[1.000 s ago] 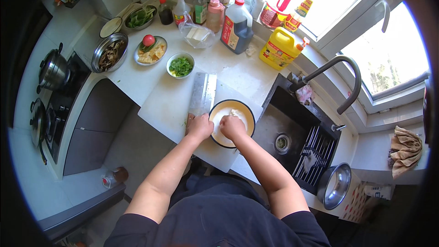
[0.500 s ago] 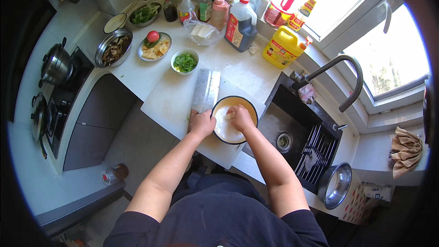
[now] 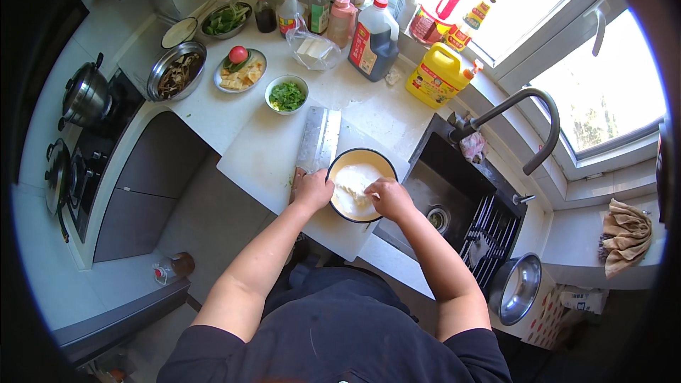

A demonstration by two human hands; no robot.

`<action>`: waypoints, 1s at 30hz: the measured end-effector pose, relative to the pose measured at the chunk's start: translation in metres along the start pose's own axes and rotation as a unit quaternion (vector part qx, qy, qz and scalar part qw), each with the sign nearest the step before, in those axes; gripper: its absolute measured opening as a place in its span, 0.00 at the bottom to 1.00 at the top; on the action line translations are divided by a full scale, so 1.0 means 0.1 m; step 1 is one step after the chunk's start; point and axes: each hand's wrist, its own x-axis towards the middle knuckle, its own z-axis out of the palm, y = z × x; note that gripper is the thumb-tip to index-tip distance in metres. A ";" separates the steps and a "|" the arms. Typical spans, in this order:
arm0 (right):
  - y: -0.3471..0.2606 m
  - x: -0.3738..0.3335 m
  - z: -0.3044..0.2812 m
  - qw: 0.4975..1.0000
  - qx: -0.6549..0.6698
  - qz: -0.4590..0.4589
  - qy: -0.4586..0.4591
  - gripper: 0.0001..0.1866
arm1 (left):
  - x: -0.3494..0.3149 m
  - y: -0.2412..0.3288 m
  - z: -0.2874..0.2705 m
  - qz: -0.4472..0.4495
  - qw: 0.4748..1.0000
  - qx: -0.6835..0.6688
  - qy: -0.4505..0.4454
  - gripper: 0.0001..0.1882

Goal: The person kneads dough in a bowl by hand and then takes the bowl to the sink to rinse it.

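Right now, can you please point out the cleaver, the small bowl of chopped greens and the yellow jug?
cleaver [image 3: 318, 140], head view, middle of the flat blade.
small bowl of chopped greens [image 3: 286, 95], head view, on the greens inside it.
yellow jug [image 3: 435, 78], head view, front face of its body.

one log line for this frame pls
left hand on cleaver handle | right hand in bowl, on white dough | cutting board beneath
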 end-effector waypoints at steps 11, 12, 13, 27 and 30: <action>-0.12 0.27 0.12 0.956 -0.083 0.052 -0.277 0.10 | 0.04 -0.03 0.00 0.010 0.998 0.055 -0.009 0.14; -0.08 0.32 0.13 0.959 -0.068 0.050 -0.269 0.09 | 0.04 -0.01 -0.01 0.008 0.999 0.043 -0.012 0.14; -0.05 0.39 0.13 0.963 -0.054 0.049 -0.261 0.09 | 0.04 0.00 -0.02 0.005 0.999 0.031 -0.014 0.14; -0.06 0.77 0.32 0.878 0.230 0.368 -0.202 0.13 | 0.09 -0.05 0.03 0.006 0.997 0.054 -0.045 0.13; -0.17 0.77 0.37 0.901 0.173 0.351 -0.185 0.13 | 0.08 -0.02 0.01 0.004 0.997 0.052 -0.049 0.12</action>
